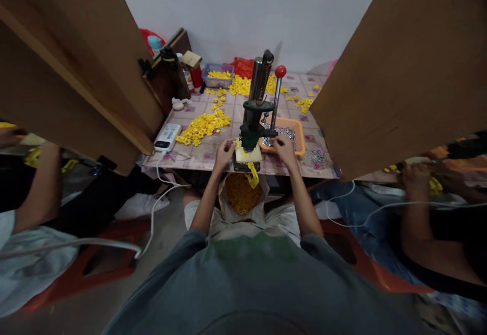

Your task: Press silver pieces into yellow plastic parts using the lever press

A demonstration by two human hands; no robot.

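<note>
Centrally, at the near edge of the counter (pixel 198 160), the left hand (pixel 224 153) pinches a yellow part (pixel 238 144) on the hand press (pixel 253 122) base, while the right hand (pixel 283 147), fingers curled, its hold unclear, rests beside the orange tray (pixel 300 139); loading appears underway, calling next for the red-knobbed lever (pixel 277 91).

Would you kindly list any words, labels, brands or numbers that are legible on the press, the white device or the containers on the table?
No text can be read.
White device: dark markings on its face, too small and blurred to read.
Hand press: no lettering visible.
Bottles at the back: labels too blurred to read.
Blue basket and orange tray: no markings visible.
</note>
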